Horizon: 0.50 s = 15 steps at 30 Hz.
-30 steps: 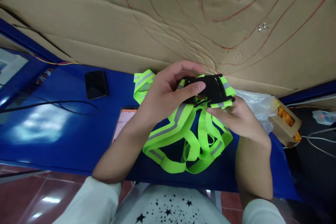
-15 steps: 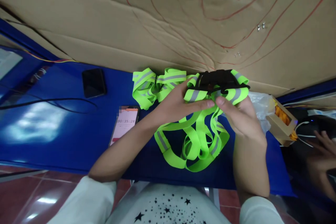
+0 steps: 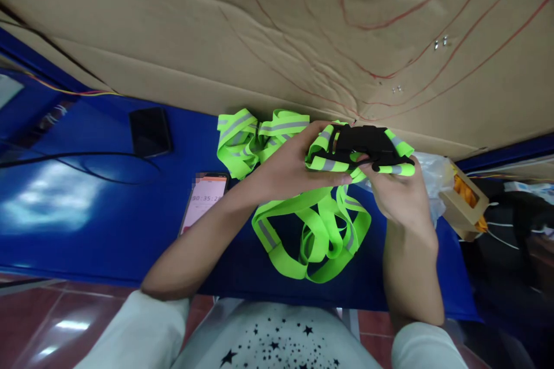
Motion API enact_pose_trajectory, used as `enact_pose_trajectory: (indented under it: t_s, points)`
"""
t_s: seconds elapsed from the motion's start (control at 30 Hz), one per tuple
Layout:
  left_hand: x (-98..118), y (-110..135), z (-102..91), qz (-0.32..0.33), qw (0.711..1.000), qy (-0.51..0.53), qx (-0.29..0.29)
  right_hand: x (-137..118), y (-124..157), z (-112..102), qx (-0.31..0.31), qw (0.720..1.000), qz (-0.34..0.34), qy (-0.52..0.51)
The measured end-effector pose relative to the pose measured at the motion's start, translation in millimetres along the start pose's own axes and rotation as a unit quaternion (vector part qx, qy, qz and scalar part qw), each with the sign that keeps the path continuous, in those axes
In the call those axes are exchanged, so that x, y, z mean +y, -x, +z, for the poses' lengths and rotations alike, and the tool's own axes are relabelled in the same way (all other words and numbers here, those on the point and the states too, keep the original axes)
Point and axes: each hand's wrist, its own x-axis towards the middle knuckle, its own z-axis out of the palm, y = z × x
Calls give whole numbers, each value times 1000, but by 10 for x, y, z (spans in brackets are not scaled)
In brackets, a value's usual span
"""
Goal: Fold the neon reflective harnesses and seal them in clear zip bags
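Observation:
Both of my hands grip a black plastic buckle (image 3: 366, 143) with neon-green reflective strap threaded at its two ends. My left hand (image 3: 298, 164) is closed around the buckle's left end and the strap there. At the other end, my right hand (image 3: 396, 190) is closed from below, its thumb against the buckle's underside. The rest of the reflective strap (image 3: 285, 262) hangs and lies in loops on the blue table below my hands. Behind my left forearm sits a folded bundle of the same green strap (image 3: 238, 141). Some fingers are hidden behind the buckle.
A phone showing a timer (image 3: 205, 199) lies left of my forearm, and a black flat object (image 3: 150, 131) farther left near a cable. At right are a clear plastic bag (image 3: 433, 176) and a cardboard box (image 3: 465, 202) with orange contents. A cardboard panel (image 3: 259, 40) rises behind the table.
The buckle has turned so its broad black face shows more, and the strap ends at it have shifted. My right thumb has moved up under the buckle. The person's hand at far right has withdrawn.

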Motion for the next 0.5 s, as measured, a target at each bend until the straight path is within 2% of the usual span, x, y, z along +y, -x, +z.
enact_pose_trajectory:
  t_s: [0.1, 0.23, 0.3, 0.37, 0.43, 0.5]
  points:
    - [15, -1, -28, 29, 999, 20, -16, -55, 27, 62, 7, 999, -12, 36]
    - [-53, -4, -20, 50, 999, 18, 1, -88, 31, 169, 24, 995, -58, 79]
    - [-91, -5, 13, 55, 998, 12, -29, -69, 14, 196, 35, 991, -79, 103]
    - [-120, -11, 48, 64, 997, 15, -51, -67, -14, 190, 11, 990, -67, 121]
    - [-145, -30, 64, 64, 997, 31, -25, -137, -31, 155, -14, 991, -36, 126]
    - [-170, -60, 47, 43, 997, 52, 48, -317, 9, 110, 15, 993, -12, 118]
